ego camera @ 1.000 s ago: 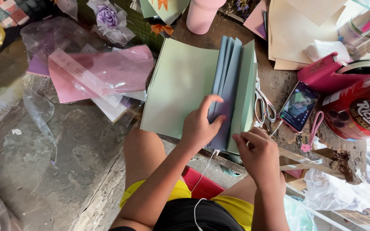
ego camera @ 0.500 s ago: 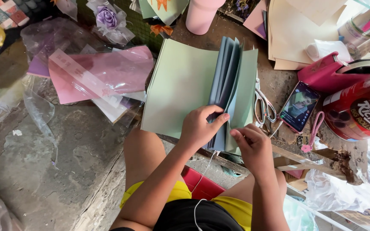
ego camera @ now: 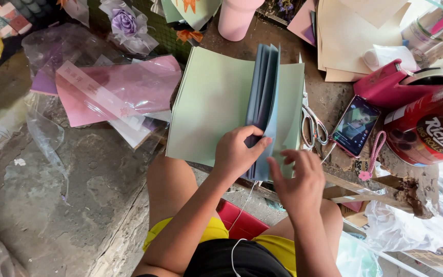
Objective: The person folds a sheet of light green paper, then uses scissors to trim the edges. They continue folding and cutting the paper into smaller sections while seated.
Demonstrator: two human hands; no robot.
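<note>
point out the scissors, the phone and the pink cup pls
scissors point(ego camera: 314, 125), head view, on the metal handle loops.
phone point(ego camera: 355, 124), head view, middle of the lit screen.
pink cup point(ego camera: 237, 18), head view, on its side wall.

I'm leafing pale green and grey-blue paper point(ego camera: 221, 102); pink sheets point(ego camera: 124, 87) are lying left, a purple rose point(ego camera: 124, 21) above, a red tin point(ego camera: 431, 133) right, my shorts point(ego camera: 278, 246) showing yellow.

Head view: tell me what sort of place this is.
Probably a cluttered paper-craft workbench. Both hands leaf through a stack of green paper; scissors, a paper flower and wrapped pink sheets lie around.
</note>
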